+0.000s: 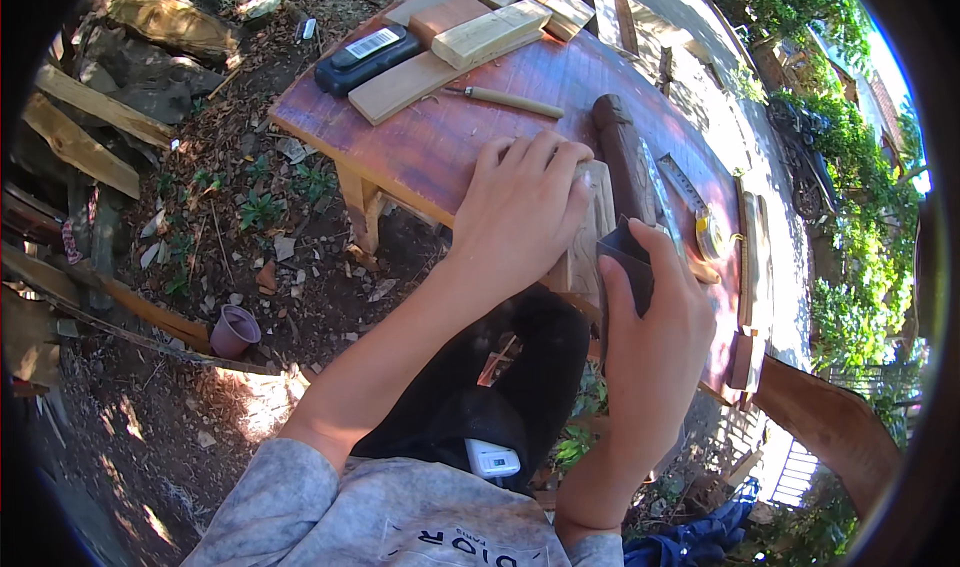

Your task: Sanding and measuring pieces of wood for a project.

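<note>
A pale wooden block (598,199) lies at the near edge of the reddish table (430,147). My left hand (525,202) grips it from the left, fingers curled over its top and the thumb along its near side. In my right hand (660,302) is a folded sheet of dark sandpaper (630,252), pinched between thumb and fingers. The sandpaper is right beside the block's right side; whether they touch, I cannot tell. Just beyond, a long brown sheath-like object (622,152) lies on the tabletop. A slim wooden-handled tool (512,101) rests farther left.
A yellow tape measure (710,239) lies right of my right hand, its blade partly out. Toward the far left of the table are a black case (368,59) and several wood offcuts (490,35). A purple pot (235,331) and scrap planks (85,147) are on the ground.
</note>
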The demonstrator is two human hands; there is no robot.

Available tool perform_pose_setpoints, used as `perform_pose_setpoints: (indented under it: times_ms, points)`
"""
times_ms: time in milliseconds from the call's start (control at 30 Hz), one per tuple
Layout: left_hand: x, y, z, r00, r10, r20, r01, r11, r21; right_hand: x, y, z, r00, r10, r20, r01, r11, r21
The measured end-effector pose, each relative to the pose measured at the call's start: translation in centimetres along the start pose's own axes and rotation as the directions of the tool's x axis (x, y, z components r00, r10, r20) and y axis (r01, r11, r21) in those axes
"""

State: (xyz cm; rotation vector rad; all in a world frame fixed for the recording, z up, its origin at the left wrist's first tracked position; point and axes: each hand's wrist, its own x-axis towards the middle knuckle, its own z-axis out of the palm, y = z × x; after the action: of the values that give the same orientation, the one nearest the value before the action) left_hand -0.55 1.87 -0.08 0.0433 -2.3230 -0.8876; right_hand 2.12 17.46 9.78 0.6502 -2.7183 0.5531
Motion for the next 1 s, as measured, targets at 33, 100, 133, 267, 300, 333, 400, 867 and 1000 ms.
perform_pose_setpoints:
  times_ms: [33,100,133,267,300,333,400,867,1000]
  points:
    - [0.3,0.0,0.0,1.0,0.017,0.0,-0.017,1.0,-0.002,-0.2,0.3,-0.4,1.0,-0.002,0.015,0.002,1.0,-0.013]
    - [0.2,0.1,-0.3,0.999,0.04,0.012,-0.04,0.999,-0.009,1.0,0.6,1.0,0.999,-0.032,-0.014,0.031,0.999,-0.026]
    - [0.0,-0.2,-0.7,1.0,0.027,0.006,-0.027,1.0,0.006,1.8,0.6,2.1,0.998,-0.042,-0.042,0.042,0.999,-0.01]
    - [-0.1,-0.2,-0.5,0.999,-0.007,0.032,0.008,0.999,-0.041,1.0,0.0,1.2,0.999,-0.04,-0.014,0.04,0.999,-0.008]
    - [-0.1,-0.3,-0.3,1.0,-0.014,0.022,0.015,1.0,-0.026,0.3,-0.4,0.4,1.0,-0.014,0.019,0.015,1.0,-0.021]
    - [-0.1,-0.3,0.0,1.0,0.002,0.006,-0.002,1.0,-0.012,-0.2,-0.7,-0.2,0.999,0.01,0.035,-0.01,1.0,0.0]
    - [-0.2,-0.1,-0.1,1.0,0.024,-0.002,-0.024,0.999,-0.028,0.2,-0.4,0.0,1.0,-0.023,0.003,0.023,1.0,-0.008]
    - [0.2,-0.4,-1.1,0.998,0.029,0.052,-0.026,0.999,-0.042,1.5,0.8,1.6,0.995,-0.067,-0.072,0.068,0.998,0.006]
    - [0.1,-0.5,-1.3,0.99,0.055,0.131,-0.043,0.995,-0.095,0.3,1.2,0.3,0.999,-0.052,-0.004,0.052,0.992,0.111]
